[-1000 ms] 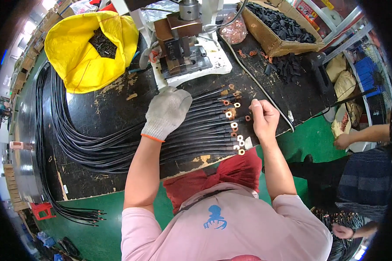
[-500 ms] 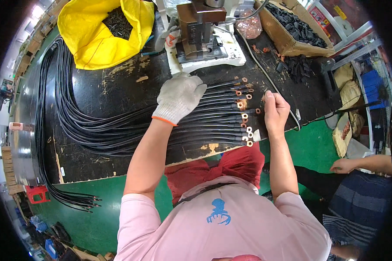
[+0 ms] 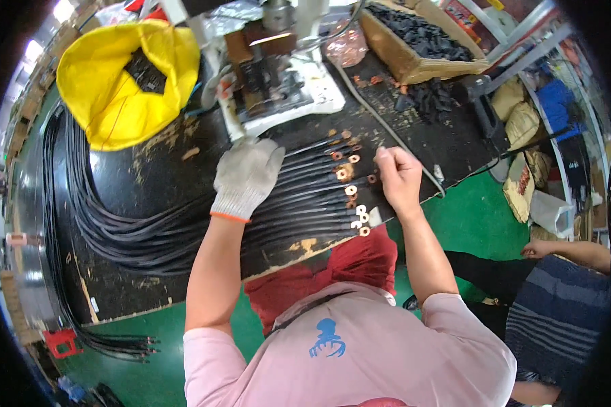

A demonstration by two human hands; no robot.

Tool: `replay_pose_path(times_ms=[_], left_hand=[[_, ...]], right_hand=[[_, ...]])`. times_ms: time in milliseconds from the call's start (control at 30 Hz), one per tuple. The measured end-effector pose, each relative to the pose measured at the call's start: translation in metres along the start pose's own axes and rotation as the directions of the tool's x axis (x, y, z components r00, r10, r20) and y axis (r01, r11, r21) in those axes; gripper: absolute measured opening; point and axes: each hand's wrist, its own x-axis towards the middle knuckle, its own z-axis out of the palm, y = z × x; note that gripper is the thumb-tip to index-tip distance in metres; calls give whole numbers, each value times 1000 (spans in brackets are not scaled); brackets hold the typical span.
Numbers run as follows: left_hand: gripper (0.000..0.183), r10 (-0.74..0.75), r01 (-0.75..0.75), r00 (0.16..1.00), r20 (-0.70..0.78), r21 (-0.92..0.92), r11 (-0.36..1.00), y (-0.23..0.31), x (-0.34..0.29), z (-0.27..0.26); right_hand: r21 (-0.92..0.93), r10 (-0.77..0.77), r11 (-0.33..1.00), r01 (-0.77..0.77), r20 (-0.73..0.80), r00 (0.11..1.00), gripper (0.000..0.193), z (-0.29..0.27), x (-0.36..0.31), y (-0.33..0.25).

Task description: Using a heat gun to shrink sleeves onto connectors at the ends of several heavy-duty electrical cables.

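Note:
Black cables (image 3: 115,234) with copper ring lugs (image 3: 351,190) at their right ends lie in a bundle across the bench. My left hand (image 3: 246,175), in a white knitted glove with an orange cuff, is closed over the upper cables, just below the white-based press (image 3: 278,88). Its fingertips are partly hidden. My right hand (image 3: 398,178) is bare and closed, thumb against the curled fingers, just right of the lugs. Whatever it may pinch is hidden. One lug (image 3: 371,178) sticks out farther than the others, close to this hand.
A yellow sack (image 3: 95,102) of small dark parts stands at the back left. At the back right is a cardboard box (image 3: 414,71) of black pieces, some spilled beside it. A grey cord (image 3: 366,102) crosses the bench. Another person's hand (image 3: 538,249) shows at the right.
The whole view has shifted and tilted, so the bench and press appear farther left. Both hands keep nearly the same places beside the cables and lugs.

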Motion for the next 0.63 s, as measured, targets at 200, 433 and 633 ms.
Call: replay_pose_path(times_ms=[200,433,633], left_hand=[[33,26,-25,999,-42,29,999,1,2,-7],[32,60,-61,995,-81,-20,998,19,4,-4],[33,-75,80,994,-77,63,995,-9,-25,-22]], right_hand=[[-463,-348,877,129,-426,835,17,-115,94,3],[-665,-501,736,127,-409,763,14,-220,120,32],[-397,-439,745,535,313,842,8,-91,-44,-46]])
